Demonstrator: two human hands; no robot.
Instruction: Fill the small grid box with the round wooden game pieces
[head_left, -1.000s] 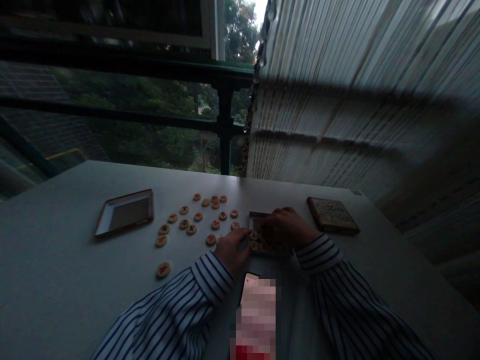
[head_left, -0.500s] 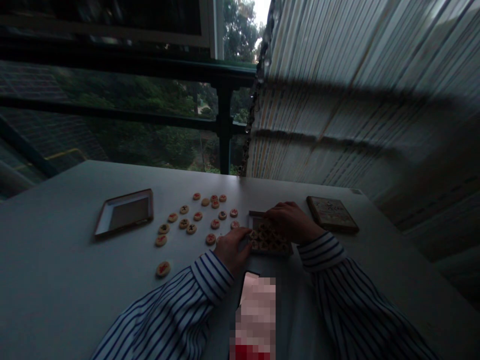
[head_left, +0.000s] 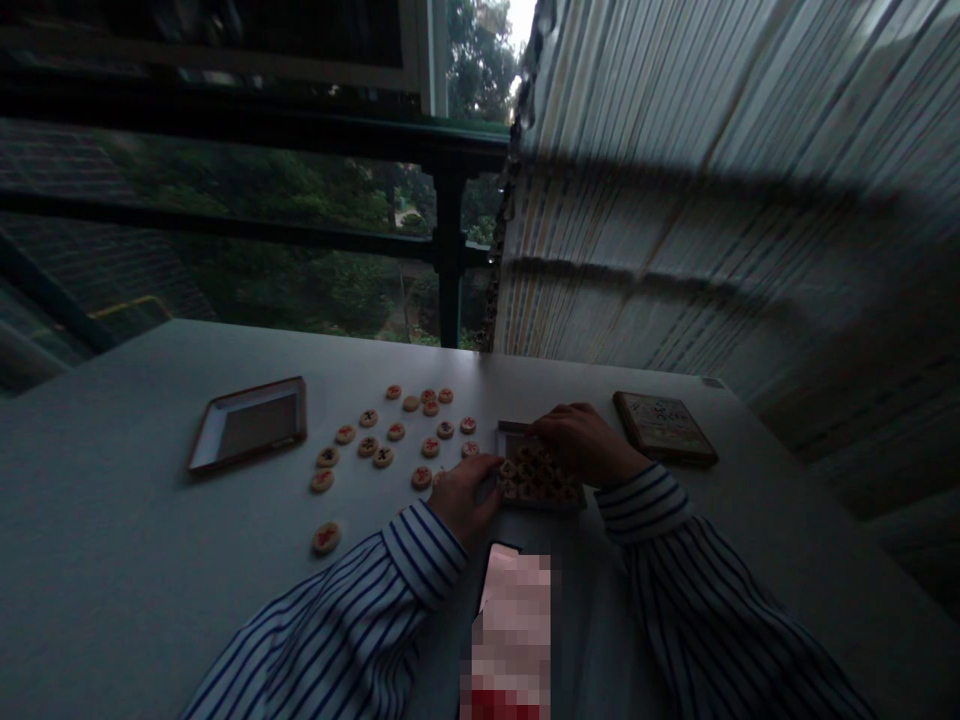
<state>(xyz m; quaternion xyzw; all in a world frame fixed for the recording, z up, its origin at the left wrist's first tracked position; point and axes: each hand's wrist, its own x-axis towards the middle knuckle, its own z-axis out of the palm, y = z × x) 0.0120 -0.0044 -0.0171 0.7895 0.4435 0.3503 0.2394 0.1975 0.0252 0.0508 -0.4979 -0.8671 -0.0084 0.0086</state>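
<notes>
A shallow box [head_left: 538, 504] stands on the table, with several round xiangqi pieces [head_left: 529, 470] in rows inside it. My left hand [head_left: 466, 495] is at the box's left side, thumb and fingers closed on its edge. From the right, my right hand [head_left: 589, 440] reaches over the box, its fingers bent down and pressed together above the back rows; whatever is between the fingertips is hidden. Left of the box lie loose xiangqi pieces [head_left: 396, 432], most with red characters and some with dark ones. One red-marked piece [head_left: 326, 538] sits apart, nearer to me.
An upturned box lid [head_left: 259, 425] lies at the left of the white table [head_left: 150, 560]. A flat illustrated box [head_left: 666, 428] rests at the right. In front of me is a phone [head_left: 501, 570], partly blurred out. Striped curtain [head_left: 637, 220] and window railing [head_left: 450, 250] stand behind.
Almost nothing differs. Both hands keep their places at the box, and the loose pieces lie where they lay.
</notes>
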